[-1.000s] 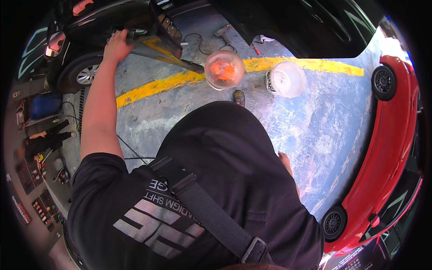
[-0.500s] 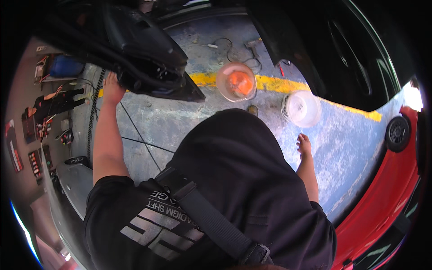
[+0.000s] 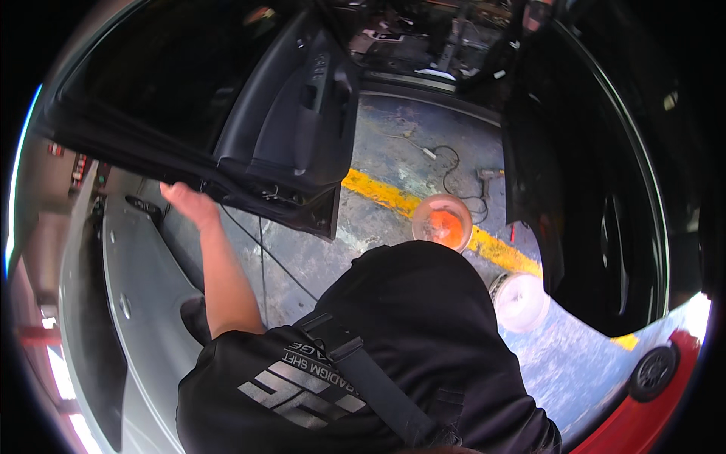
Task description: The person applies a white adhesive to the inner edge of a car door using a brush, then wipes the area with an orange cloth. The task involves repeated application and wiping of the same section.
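A dark car door [image 3: 291, 125] stands swung out in front of me at the upper left, its black inner trim panel showing. My left hand [image 3: 189, 203] is at the outer side of this door, the fingers bent against its edge and partly hidden there. It appears to grip the door. No part of my right hand shows; my torso covers the lower middle of the view.
On the floor stand a bucket with orange contents [image 3: 443, 225] and a whitish bucket [image 3: 522, 301]. A corded power tool [image 3: 488, 178] lies beyond them. Another dark car panel [image 3: 597, 174] rises at right. A grey car [image 3: 144, 295] is at left, a red car [image 3: 643, 416] at lower right.
My view has lifted and turned, so the door's inner panel and the car interior now show. My left hand stays at the door edge. The right hand has gone out of view.
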The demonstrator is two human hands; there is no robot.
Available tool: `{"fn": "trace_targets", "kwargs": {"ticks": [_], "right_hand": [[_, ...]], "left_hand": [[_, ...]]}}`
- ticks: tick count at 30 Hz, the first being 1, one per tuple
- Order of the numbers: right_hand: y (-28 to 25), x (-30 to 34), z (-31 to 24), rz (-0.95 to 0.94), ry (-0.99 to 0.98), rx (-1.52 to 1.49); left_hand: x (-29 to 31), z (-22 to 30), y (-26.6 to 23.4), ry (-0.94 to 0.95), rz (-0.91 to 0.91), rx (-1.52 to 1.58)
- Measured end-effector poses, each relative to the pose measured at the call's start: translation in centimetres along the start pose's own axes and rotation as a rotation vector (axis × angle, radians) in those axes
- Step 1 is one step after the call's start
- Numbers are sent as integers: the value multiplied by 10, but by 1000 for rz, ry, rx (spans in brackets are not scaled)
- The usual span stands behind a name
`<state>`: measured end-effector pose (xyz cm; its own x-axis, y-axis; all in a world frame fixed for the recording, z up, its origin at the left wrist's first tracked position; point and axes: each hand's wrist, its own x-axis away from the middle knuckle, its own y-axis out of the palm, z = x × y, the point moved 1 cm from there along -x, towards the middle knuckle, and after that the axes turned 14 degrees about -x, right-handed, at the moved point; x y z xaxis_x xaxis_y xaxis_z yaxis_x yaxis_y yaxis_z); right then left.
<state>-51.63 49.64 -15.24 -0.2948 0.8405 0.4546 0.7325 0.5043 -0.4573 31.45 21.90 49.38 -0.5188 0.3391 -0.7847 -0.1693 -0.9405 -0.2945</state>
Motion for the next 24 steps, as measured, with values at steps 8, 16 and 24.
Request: {"fn": "trace_targets", "kwargs": {"ticks": [8,16,24], "right_hand": [[-104,-141,-239,102,525,-608],[-130,-170,-337,190,501,-635],[-51,-88,-310,221,782,-536]], "left_hand": [[-37,29,4,-175,659,-571],[-29,25,20,-105,578,-385],[-19,17,-1,-43,252,-110]]}}
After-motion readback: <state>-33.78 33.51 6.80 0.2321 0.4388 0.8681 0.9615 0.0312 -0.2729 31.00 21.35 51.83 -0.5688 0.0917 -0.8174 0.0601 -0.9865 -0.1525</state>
